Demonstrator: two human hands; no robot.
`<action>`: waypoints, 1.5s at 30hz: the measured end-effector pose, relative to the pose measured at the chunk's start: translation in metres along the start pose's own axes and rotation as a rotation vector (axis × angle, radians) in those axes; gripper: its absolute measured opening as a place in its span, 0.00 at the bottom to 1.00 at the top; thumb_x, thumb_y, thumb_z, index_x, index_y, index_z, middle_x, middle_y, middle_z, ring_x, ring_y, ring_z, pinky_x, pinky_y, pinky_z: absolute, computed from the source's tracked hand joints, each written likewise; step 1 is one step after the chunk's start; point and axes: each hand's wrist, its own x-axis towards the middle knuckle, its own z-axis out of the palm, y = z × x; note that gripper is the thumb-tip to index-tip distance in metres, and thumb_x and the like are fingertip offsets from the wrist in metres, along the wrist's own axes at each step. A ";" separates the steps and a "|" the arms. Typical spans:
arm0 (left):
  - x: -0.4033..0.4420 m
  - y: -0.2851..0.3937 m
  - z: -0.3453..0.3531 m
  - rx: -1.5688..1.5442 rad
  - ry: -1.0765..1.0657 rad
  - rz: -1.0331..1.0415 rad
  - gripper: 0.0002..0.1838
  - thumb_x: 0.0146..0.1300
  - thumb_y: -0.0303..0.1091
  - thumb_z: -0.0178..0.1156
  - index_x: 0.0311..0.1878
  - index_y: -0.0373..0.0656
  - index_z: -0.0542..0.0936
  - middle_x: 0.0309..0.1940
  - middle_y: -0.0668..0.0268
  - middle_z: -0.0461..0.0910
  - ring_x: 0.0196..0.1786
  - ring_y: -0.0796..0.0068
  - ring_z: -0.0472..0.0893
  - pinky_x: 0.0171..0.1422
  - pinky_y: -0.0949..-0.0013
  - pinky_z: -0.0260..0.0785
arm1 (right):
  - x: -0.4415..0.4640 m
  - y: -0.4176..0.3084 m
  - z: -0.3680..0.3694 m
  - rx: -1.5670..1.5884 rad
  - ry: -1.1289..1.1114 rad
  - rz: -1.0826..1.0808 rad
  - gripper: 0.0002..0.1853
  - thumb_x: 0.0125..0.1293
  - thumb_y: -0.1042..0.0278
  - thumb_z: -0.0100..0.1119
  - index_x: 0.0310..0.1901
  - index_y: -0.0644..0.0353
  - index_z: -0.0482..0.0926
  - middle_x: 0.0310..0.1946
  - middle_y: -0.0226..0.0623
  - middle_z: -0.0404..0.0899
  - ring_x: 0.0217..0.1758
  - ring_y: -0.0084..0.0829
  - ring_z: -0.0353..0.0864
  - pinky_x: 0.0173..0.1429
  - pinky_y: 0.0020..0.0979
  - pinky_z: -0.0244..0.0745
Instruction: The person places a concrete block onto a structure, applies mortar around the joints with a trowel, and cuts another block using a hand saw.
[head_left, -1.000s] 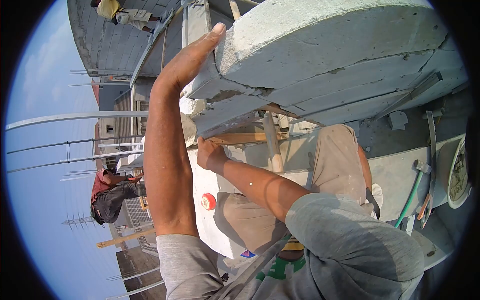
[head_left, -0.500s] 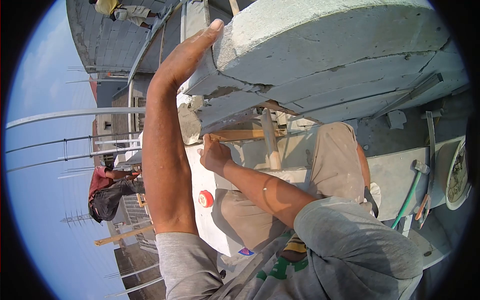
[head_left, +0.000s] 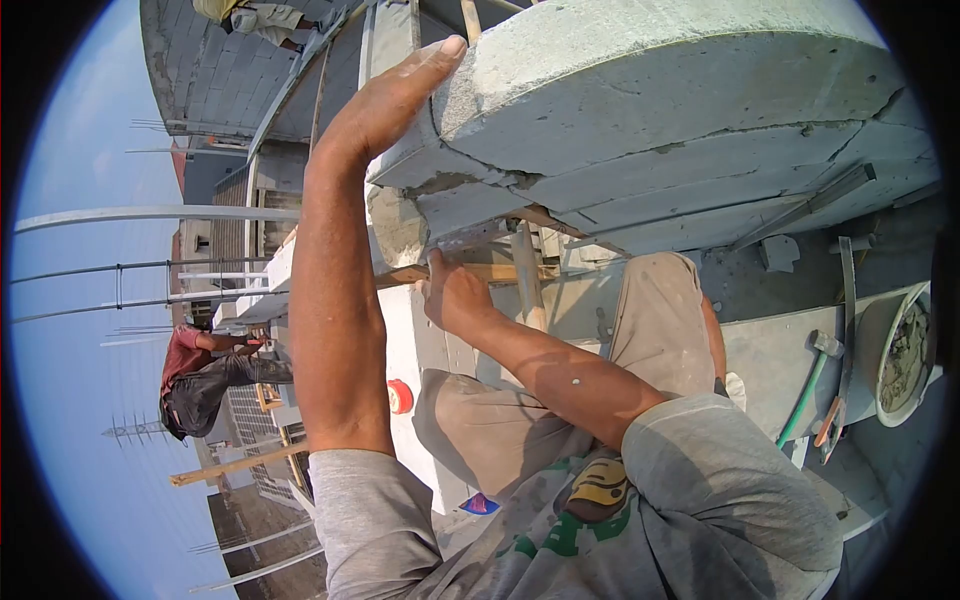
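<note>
My left hand [head_left: 408, 92] lies along the end of a grey block wall [head_left: 660, 110], its thumb straight near the top corner. The other fingers of that hand are mostly hidden. Lower down, my right hand [head_left: 462, 298] is closed, with the index finger extended to the lower edge of a rough, mortar-smeared block end [head_left: 397, 225]. Whatever that hand may hold is too small or hidden to make out. Just behind it runs a wooden plank [head_left: 495, 272], beside a round wooden pole [head_left: 527, 262]. My bent knees are below the wall.
A red cap [head_left: 400, 397] sits on a white surface by my leg. At right are a green-handled hammer [head_left: 808, 390], a long metal blade with an orange handle [head_left: 848, 300] and a mortar bucket [head_left: 905, 375]. Two people work at left, one in a red shirt [head_left: 190, 362]. Rods [head_left: 150, 218] jut out.
My right hand has shifted slightly up and right, its index finger now nearer the rough block end. My left hand stays at the wall's end. The whole view has shifted a little.
</note>
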 end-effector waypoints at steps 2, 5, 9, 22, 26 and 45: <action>0.000 0.003 0.001 -0.014 0.005 0.007 0.55 0.53 0.82 0.47 0.73 0.47 0.66 0.73 0.45 0.59 0.77 0.45 0.54 0.76 0.35 0.38 | -0.004 0.018 -0.003 -0.136 -0.006 -0.081 0.26 0.62 0.67 0.57 0.61 0.66 0.66 0.48 0.63 0.77 0.48 0.60 0.81 0.51 0.52 0.75; 0.001 0.001 0.002 -0.003 0.008 -0.009 0.55 0.53 0.82 0.48 0.73 0.46 0.66 0.72 0.46 0.61 0.76 0.44 0.55 0.76 0.37 0.40 | -0.010 0.041 -0.021 -0.227 -0.130 -0.242 0.24 0.63 0.66 0.57 0.60 0.63 0.68 0.51 0.63 0.75 0.49 0.58 0.81 0.52 0.51 0.75; -0.004 0.004 0.003 0.009 0.041 -0.003 0.54 0.54 0.82 0.47 0.71 0.45 0.68 0.71 0.45 0.63 0.75 0.43 0.57 0.77 0.40 0.42 | -0.025 0.074 -0.055 -0.267 -0.127 -0.270 0.21 0.65 0.65 0.57 0.59 0.61 0.72 0.52 0.58 0.76 0.53 0.55 0.79 0.56 0.49 0.74; 0.003 -0.007 0.018 0.169 0.158 -0.014 0.56 0.49 0.86 0.41 0.68 0.46 0.73 0.64 0.41 0.70 0.71 0.42 0.66 0.71 0.37 0.59 | -0.016 0.118 -0.267 0.038 -0.420 0.238 0.16 0.60 0.56 0.66 0.37 0.64 0.81 0.25 0.39 0.82 0.23 0.32 0.80 0.32 0.35 0.75; 0.001 0.001 0.014 0.195 0.128 -0.072 0.56 0.49 0.86 0.40 0.65 0.46 0.76 0.63 0.41 0.72 0.70 0.42 0.67 0.69 0.37 0.60 | -0.016 0.109 -0.283 0.119 -0.327 0.259 0.15 0.58 0.58 0.68 0.33 0.64 0.81 0.24 0.37 0.81 0.21 0.29 0.78 0.28 0.32 0.72; 0.001 0.003 0.022 0.238 0.170 -0.009 0.54 0.53 0.84 0.38 0.62 0.44 0.78 0.56 0.43 0.78 0.65 0.44 0.74 0.65 0.44 0.68 | -0.080 0.100 -0.253 -0.378 -0.203 -0.077 0.18 0.65 0.58 0.59 0.45 0.67 0.79 0.33 0.55 0.82 0.38 0.53 0.81 0.46 0.46 0.73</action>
